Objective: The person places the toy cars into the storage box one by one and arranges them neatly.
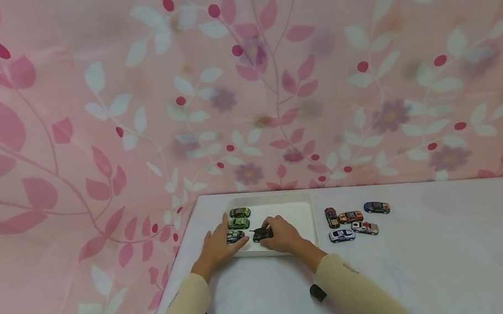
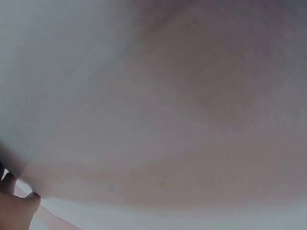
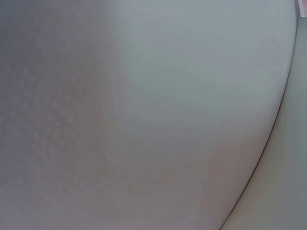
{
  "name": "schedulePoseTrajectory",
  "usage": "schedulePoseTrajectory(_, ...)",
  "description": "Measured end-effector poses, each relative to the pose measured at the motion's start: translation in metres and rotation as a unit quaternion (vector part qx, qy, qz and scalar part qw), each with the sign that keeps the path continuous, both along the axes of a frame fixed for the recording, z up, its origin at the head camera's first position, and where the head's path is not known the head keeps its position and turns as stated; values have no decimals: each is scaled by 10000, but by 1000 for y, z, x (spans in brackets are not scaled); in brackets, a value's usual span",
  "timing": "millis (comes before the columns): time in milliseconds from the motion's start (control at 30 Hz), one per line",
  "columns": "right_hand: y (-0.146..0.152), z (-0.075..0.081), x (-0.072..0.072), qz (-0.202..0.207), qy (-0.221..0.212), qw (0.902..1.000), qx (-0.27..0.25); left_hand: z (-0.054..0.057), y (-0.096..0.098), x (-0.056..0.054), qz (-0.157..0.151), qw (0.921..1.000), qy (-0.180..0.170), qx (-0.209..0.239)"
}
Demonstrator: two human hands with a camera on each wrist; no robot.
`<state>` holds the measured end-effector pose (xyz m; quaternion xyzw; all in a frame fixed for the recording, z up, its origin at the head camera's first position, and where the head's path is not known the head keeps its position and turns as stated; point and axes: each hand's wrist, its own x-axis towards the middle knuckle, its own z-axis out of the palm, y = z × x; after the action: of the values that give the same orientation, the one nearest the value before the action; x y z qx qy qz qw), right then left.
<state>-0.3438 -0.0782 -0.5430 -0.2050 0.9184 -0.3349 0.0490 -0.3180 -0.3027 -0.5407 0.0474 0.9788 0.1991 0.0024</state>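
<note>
In the head view a white tray (image 1: 298,210) stands on the table. My right hand (image 1: 285,235) is over its front part and pinches a dark toy tank (image 1: 261,234) with a thin barrel pointing left. At the tray's left side lies my left hand (image 1: 219,248), fingers stretched along the edge and thumb extended inside. Beside it a green-patterned toy car (image 1: 240,212), a bright green toy car (image 1: 238,223) and a third toy car (image 1: 235,236) stand in a column, the last partly hidden. Left fingertips (image 2: 19,208) show at the left wrist view's corner; the right wrist view is blurred.
Right of the tray several toy cars lie on the white-covered table (image 1: 430,254), among them a blue one (image 1: 376,207) and a white one (image 1: 342,235). A pink floral curtain (image 1: 344,79) hangs behind. Below the right sleeve is a small black object (image 1: 317,293).
</note>
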Motion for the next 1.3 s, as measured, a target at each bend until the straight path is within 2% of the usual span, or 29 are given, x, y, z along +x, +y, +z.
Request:
schedulePoseTrajectory(167, -4, 4, -1, 37, 177, 9998, 49, 4, -4, -2, 43, 10000, -28, -20)
schedulePoseTrajectory(267, -6, 6, -2, 90, 102, 9999, -21, 5, -6, -2, 97, 9999, 60, 12)
schedulePoseTrajectory(400, -3, 3, 3, 107, -156, 9998, -47, 0, -3, 2, 128, 9999, -31, -40)
schedulePoseTrajectory(500, 1, 0, 4, 105, -174, 9998, -27, -2, 1, 3, 117, 9999, -86, 6)
schedulePoseTrajectory(667, -3, 7, -5, 97, -58, 9999, -27, 3, -4, -5, 133, 9999, 54, 83)
schedulePoseTrajectory(800, -7, 12, -6, 85, -12, 9999, 56, 6, -8, -7, 145, 9999, 91, -1)
schedulePoseTrajectory(967, -4, 3, 6, 130, -162, 9998, 8, -2, -6, 1, 177, 9998, -86, -97)
schedulePoseTrajectory(1100, 3, -3, 12, -25, -126, 9999, -52, -9, -1, 2, 33, 9999, -157, -39)
schedulePoseTrajectory(1167, 6, -3, 12, -111, -28, 9999, -111, -10, 1, 1, -8, 10000, -85, 1)
schedulePoseTrajectory(1300, 6, 2, 8, -60, 184, 9993, -325, -6, 1, -3, 127, 9999, 63, -7)
